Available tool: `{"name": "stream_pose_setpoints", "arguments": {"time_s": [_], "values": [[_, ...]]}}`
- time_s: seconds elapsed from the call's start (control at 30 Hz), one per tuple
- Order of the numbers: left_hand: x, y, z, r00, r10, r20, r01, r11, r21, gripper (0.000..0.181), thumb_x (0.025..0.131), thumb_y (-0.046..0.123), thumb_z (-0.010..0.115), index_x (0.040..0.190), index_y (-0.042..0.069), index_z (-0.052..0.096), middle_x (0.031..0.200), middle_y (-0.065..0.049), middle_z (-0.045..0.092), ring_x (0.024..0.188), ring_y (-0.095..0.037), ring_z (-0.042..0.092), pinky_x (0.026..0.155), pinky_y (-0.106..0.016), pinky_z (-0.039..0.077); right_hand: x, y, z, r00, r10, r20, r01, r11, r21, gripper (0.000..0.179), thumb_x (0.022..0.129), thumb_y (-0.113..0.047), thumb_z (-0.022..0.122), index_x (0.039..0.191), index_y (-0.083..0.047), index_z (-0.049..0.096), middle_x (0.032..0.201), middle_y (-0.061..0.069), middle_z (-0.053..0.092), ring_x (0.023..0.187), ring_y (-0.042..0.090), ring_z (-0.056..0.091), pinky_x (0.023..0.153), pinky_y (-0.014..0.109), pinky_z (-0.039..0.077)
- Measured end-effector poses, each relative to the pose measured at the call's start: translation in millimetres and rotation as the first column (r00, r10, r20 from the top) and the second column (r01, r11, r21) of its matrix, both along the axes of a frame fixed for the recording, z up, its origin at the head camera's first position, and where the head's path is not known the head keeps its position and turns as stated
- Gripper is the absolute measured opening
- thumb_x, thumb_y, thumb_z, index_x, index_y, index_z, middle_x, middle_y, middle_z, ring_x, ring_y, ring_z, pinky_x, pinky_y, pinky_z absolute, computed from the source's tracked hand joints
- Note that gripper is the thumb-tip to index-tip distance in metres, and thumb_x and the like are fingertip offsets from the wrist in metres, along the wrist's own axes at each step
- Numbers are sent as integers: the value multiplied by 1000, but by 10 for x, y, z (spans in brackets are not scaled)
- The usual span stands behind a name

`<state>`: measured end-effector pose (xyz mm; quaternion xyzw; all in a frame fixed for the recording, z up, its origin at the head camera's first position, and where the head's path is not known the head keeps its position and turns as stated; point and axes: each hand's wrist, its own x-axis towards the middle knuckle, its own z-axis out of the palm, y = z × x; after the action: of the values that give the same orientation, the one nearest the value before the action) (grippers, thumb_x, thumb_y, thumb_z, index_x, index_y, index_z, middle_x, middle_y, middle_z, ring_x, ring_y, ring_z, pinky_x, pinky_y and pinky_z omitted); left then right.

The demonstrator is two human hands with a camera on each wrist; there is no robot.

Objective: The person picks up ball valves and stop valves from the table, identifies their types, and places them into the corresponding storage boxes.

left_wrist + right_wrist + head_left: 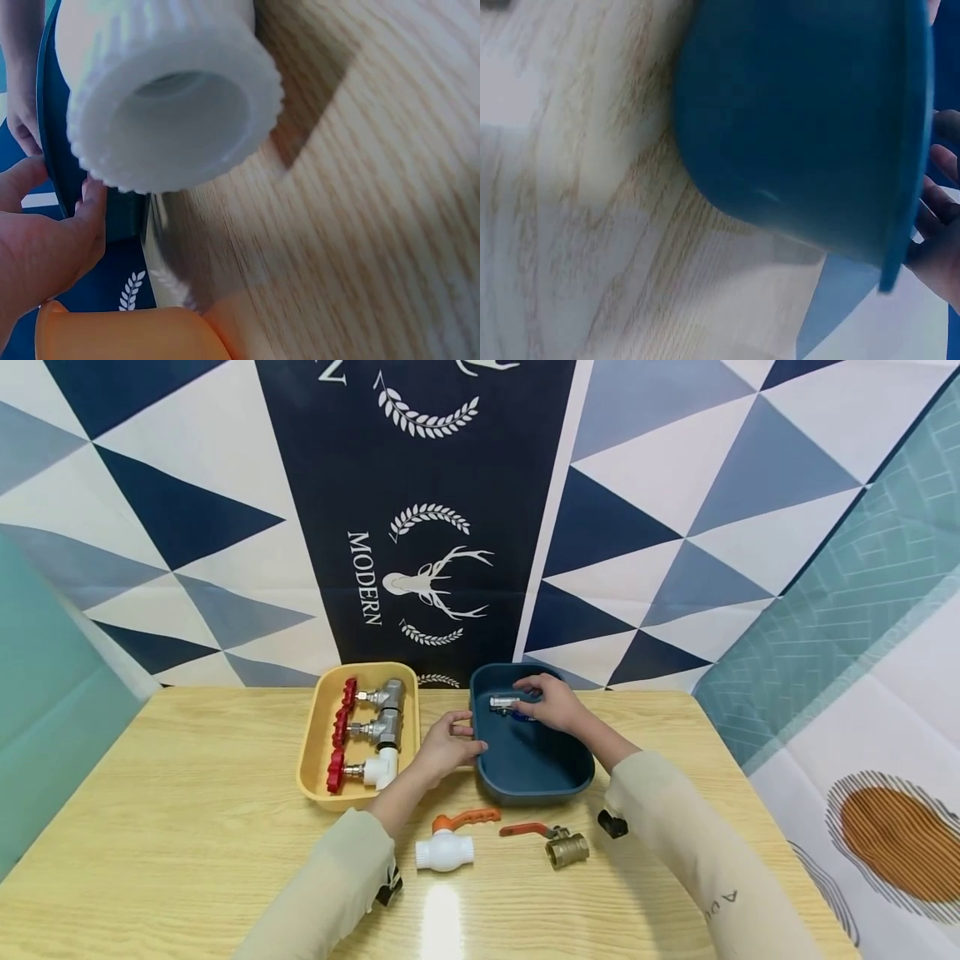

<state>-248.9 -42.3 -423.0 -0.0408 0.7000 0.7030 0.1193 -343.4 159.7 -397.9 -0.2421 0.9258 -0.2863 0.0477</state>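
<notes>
In the head view, my left hand point(447, 746) holds the left rim of a dark blue plastic bin point(532, 768), pinching the wall between thumb and fingers. My right hand point(551, 703) reaches over the far part of that bin with its fingers loosely bent and parted. Right at its thumb, on the bin floor, lies a small silver ball valve point(504, 702) with a blue handle, partly hidden by the hand. The right wrist view shows the bin's outer wall point(802, 135), with the right hand's fingers point(937, 202) beyond the rim.
Left of the blue bin stands a yellow bin point(305, 768) holding three red-wheeled valves point(386, 727). In front on the wooden table point(187, 860) lie a white plastic ball valve point(444, 852) with an orange handle and a brass ball valve point(567, 850) with a red handle. A patterned cloth point(622, 527) hangs behind.
</notes>
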Motion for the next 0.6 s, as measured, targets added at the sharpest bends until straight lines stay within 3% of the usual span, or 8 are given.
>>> {"name": "stream_pose_setpoints", "arguments": {"time_s": [0.13, 0.33, 0.6], "values": [[11, 6, -20, 1000, -8, -5, 8, 1000, 0, 63, 84, -1, 64, 140, 2, 34, 129, -29, 44, 101, -40, 61, 79, -41, 58, 64, 28, 45, 999, -10, 37, 11, 999, -40, 40, 88, -24, 63, 122, -4, 60, 119, 18, 58, 106, 31, 56, 89, 45, 50], [14, 16, -15, 1000, 3, 1, -3, 1000, -9, 62, 83, -1, 64, 138, 2, 36, 125, -28, 47, 94, -34, 64, 77, -39, 58, 159, 62, 91, 996, -22, 83, 29, 996, -89, 39, 88, -22, 63, 123, -5, 60, 122, 17, 57, 107, 31, 55, 89, 44, 49], [-9, 2, -1, 1000, 13, 21, -13, 1000, -6, 63, 83, -2, 65, 139, 4, 37, 127, -26, 47, 98, -37, 63, 80, -40, 57, 292, 114, 199, 998, -2, 56, 10, 990, -143, 42, 86, -25, 67, 122, -4, 60, 123, 17, 57, 108, 33, 55, 90, 46, 50]]}}
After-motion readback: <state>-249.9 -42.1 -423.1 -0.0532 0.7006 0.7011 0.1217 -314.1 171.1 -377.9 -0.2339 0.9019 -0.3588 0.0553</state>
